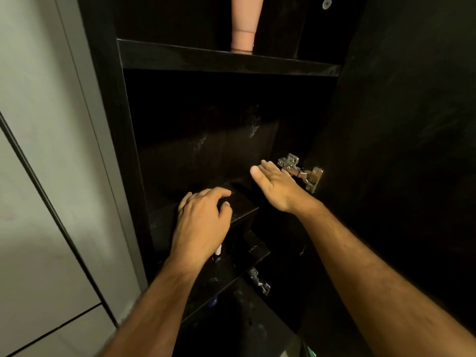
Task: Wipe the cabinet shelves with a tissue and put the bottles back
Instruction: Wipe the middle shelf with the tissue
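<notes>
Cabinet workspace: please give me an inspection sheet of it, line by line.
Surface: dark middle shelf, pale smudges on the back panel.
Job's things: pink bottle on upper shelf; no tissue seen.
Clutter: small pale item under the left wrist, unclear.
Grippers: left hand rests on middle shelf, holding nothing seen; right hand open, near hinge.
Cables: nothing seen.
Surroundings: open dark door, pale wall.
</notes>
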